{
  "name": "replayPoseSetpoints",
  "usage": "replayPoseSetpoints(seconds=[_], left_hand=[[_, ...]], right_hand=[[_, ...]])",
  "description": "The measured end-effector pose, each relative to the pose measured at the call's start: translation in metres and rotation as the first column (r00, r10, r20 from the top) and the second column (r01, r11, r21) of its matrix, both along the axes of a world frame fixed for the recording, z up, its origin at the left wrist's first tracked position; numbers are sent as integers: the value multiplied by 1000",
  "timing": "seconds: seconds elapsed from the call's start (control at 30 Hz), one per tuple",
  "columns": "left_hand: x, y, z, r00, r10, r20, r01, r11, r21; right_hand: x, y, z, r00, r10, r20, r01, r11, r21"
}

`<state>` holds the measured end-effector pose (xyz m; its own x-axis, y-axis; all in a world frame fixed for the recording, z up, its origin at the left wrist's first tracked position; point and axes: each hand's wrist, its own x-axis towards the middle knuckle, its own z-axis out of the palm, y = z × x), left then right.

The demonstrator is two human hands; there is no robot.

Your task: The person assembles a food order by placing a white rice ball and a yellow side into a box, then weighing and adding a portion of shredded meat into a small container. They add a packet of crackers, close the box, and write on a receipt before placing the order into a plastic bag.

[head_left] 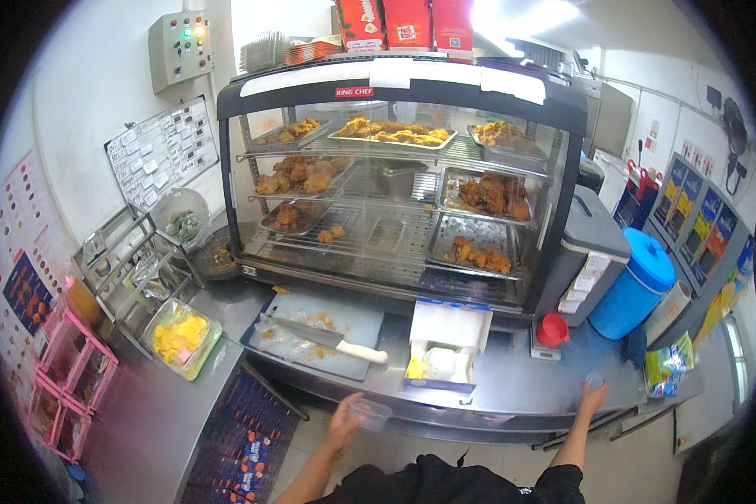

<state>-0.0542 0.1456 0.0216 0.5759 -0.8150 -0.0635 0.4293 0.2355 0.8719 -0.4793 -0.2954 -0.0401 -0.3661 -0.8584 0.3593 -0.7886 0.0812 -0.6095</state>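
Over the counter's front edge, my left hand (342, 427) is closed on a small clear plastic container (370, 413). My right hand (594, 398) reaches out over the right part of the steel counter, its fingers closed around something small and see-through that I cannot make out. Between the two hands stands an open white and blue carton (450, 322) with a white rounded portion, probably rice (439, 364), and a yellow piece (416, 367) inside. Left of the carton, a large knife (328, 338) with a white handle lies across a pale cutting board (354, 319) strewn with crumbs and clear plastic.
A heated glass display case (401, 290) with trays of fried chicken (485, 195) rises behind the counter. To the right are a red cup (552, 330) on a small scale (544, 353), a blue drum cooler (634, 281) and bright packets (669, 365). A tray of yellow food (179, 338) sits left.
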Motion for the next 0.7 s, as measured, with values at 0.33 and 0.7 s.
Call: replayPoseSetpoints(seconds=[0.33,0.7], left_hand=[[53,-68,71,970,128,204,-130,992,-6],[-105,-291,74,385,-869,310,718,493,492]], right_hand=[[33,-9,47,989,147,20,-138,960,-245],[94,-58,95,668,484,-565,-447,868,216]])
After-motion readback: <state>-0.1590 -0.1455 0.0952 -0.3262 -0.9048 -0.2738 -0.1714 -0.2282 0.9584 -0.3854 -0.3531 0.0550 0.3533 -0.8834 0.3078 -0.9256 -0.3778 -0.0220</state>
